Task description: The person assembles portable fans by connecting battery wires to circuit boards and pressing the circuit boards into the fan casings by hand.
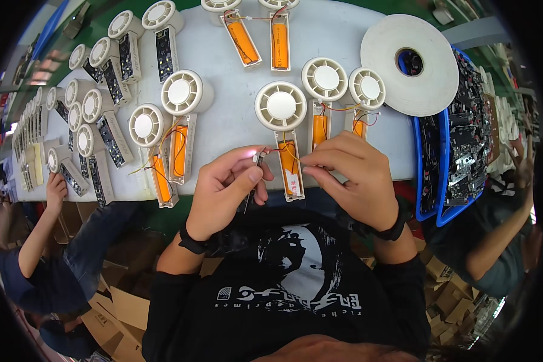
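Between the thumb and fingers of my left hand point(223, 190) is a small dark circuit board point(251, 184), seen nearly edge-on. A bright light glows at its upper end, where a white plug and thin wires meet it. My right hand point(359, 175) is closed in a pinch near a thin yellow wire point(291, 153); its fingertips hide what they hold. Below and between my hands lies a white handheld fan point(280, 105), its handle uncovered, with an orange battery point(288, 161) inside. Red and yellow wires run from this fan toward the board.
More uncovered fans with orange batteries point(180, 145) lie around. Several fans fitted with boards point(116, 140) fill the left. A large white tape roll point(380, 66) and a blue bin point(443, 181) of circuit boards stand right. Co-workers' arms point(39, 232) show at both sides.
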Action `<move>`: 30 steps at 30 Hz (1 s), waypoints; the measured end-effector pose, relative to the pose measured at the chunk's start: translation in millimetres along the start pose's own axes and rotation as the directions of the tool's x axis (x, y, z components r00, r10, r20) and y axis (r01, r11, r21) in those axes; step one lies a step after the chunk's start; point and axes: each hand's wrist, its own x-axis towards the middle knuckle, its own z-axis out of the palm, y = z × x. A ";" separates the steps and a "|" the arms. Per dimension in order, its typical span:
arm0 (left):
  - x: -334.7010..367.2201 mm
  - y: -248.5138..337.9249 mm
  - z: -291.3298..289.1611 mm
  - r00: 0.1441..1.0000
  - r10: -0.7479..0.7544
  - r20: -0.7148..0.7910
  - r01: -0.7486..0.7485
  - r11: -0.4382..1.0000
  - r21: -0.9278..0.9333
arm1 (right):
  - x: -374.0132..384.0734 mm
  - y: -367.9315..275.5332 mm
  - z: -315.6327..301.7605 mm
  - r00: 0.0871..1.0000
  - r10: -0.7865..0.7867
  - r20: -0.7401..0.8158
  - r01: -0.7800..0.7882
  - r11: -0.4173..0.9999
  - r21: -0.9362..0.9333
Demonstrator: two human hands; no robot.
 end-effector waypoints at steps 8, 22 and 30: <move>4.6 -4.6 0.4 0.999 0.031 0.013 -0.030 0.998 -0.048 | 27.1 5.0 12.4 0.981 -0.163 -0.106 0.180 0.968 0.175; 6.6 -2.9 0.1 0.999 0.051 0.015 -0.050 0.999 -0.009 | 31.1 -7.1 30.7 0.989 -0.089 -0.122 0.089 0.996 0.000; 6.0 -5.1 -0.2 0.998 0.048 0.030 -0.045 0.995 -0.092 | 31.2 -7.9 33.5 0.972 -0.202 -0.120 0.186 0.974 -0.132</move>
